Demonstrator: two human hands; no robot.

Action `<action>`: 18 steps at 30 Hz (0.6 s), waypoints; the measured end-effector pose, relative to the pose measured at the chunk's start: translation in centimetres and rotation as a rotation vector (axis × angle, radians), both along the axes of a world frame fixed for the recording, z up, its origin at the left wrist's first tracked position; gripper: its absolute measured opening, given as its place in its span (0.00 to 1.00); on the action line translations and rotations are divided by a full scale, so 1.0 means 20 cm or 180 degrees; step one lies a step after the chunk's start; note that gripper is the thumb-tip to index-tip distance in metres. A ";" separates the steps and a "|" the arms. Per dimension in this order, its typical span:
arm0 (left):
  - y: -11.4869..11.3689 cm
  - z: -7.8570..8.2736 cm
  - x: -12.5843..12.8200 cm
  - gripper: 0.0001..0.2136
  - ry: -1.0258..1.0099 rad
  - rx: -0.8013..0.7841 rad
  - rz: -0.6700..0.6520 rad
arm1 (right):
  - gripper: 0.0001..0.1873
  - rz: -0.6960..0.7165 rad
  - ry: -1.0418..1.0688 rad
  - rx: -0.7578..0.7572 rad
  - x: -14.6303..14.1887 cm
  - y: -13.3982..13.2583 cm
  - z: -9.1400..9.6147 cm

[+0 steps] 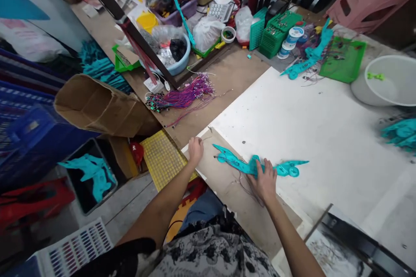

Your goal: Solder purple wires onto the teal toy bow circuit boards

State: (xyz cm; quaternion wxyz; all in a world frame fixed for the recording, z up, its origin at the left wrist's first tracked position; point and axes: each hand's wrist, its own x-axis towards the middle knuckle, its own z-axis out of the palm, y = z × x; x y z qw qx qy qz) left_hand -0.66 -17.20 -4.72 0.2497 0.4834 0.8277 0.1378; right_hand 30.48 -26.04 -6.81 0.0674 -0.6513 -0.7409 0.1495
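A long turquoise plastic part (234,162), with a pointed tip at each end and a raised middle, lies across the board's edge in front of me. My right hand (264,179) grips it near the middle, fingers bent over its top. Thin dark wires (248,186) trail from the part beneath that hand. To the left, my left hand (196,150) is closed in a pinch at the table's edge, apart from the part. A thin wire (206,138) shows at its fingertips; the fingers partly hide it.
A bundle of purple wires (191,91) lies ahead, beside a dark metal post (130,30). Green trays (279,30), solder spools (290,43) and a white bucket (386,80) stand farther back. More turquoise parts (401,134) lie at right. A black-framed box (364,238) sits at the lower right.
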 end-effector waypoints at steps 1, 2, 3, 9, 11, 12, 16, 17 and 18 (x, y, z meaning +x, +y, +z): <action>0.01 0.00 -0.01 0.06 -0.0045 -0.0007 -0.0027 | 0.30 -0.0115 0.0038 0.0031 0.01 -0.01 0.00; 0.01 0.01 -0.03 0.05 -0.0106 -0.0016 -0.0056 | 0.30 -0.0230 0.0088 0.0057 0.01 -0.03 0.00; 0.02 0.02 -0.05 0.05 -0.0180 -0.0022 -0.0086 | 0.29 -0.0348 0.0156 0.0075 0.01 -0.04 0.00; 0.08 0.14 -0.03 0.05 -0.0941 -0.0112 -0.0314 | 0.24 -0.1316 0.1691 -0.0168 -0.05 -0.09 0.14; 0.06 0.19 0.08 0.07 -0.1372 -0.0240 -0.0555 | 0.20 -0.1639 0.2380 -0.0389 -0.11 -0.09 0.22; 0.04 0.21 0.16 0.09 -0.1605 -0.0340 -0.0714 | 0.19 -0.1749 0.2599 -0.0471 -0.16 -0.09 0.26; -0.14 0.31 0.48 0.18 -0.2361 -0.0937 -0.1457 | 0.19 -0.2212 0.3196 -0.0516 -0.33 -0.05 0.37; -0.19 0.32 0.54 0.20 -0.2454 -0.1097 -0.1647 | 0.19 -0.2374 0.3328 -0.0457 -0.35 -0.05 0.38; -0.23 0.34 0.59 0.21 -0.2505 -0.1252 -0.1840 | 0.19 -0.2562 0.3440 -0.0385 -0.36 -0.06 0.39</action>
